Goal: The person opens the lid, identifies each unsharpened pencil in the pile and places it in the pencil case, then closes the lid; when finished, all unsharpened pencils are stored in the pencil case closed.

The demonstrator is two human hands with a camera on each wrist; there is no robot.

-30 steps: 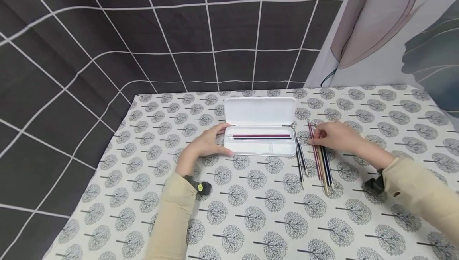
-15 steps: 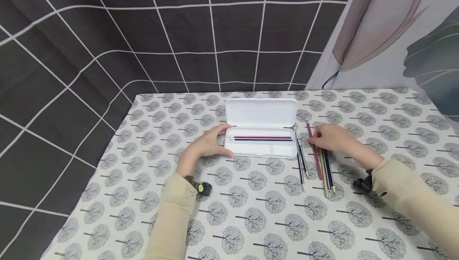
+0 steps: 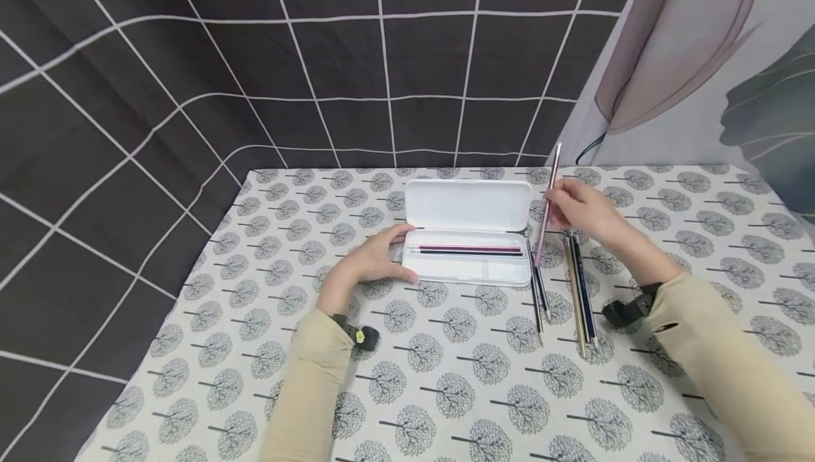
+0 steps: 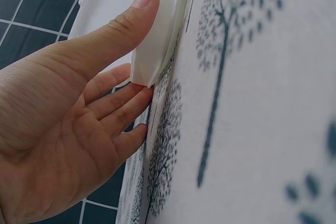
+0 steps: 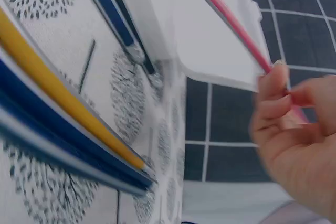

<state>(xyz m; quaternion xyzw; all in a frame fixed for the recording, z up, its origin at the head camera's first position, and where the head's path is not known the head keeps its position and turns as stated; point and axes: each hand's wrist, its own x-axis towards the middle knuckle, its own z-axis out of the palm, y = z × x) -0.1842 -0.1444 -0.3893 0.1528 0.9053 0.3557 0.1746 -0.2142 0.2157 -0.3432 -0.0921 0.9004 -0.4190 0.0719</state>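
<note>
My left hand (image 3: 376, 257) holds the left end of an open white pencil case (image 3: 446, 269), thumb at its front corner and fingers at the back. In the left wrist view the thumb (image 4: 128, 27) lies along the case wall, the other fingers below it. Inside the case, a red pencil and a dark one (image 3: 471, 252) lie lengthwise in the back part. Right of the case, my right hand (image 3: 582, 211) pinches a pinkish-red pencil (image 3: 555, 165), raised and tilted steeply. Its lower end overlaps two dark pencils (image 3: 534, 303) beside the case.
Below my right hand lie a gold pencil (image 3: 576, 306) and dark blue pencils (image 3: 584, 292), side by side. The case's lid (image 3: 467, 205) stands raised at the back. A dark gridded curtain (image 3: 420, 59) hangs behind the tree-patterned tablecloth (image 3: 433, 363).
My right hand has taken the pinkish-red pencil from the loose group and lifted it up and away from me. The left hand stays on the case.
</note>
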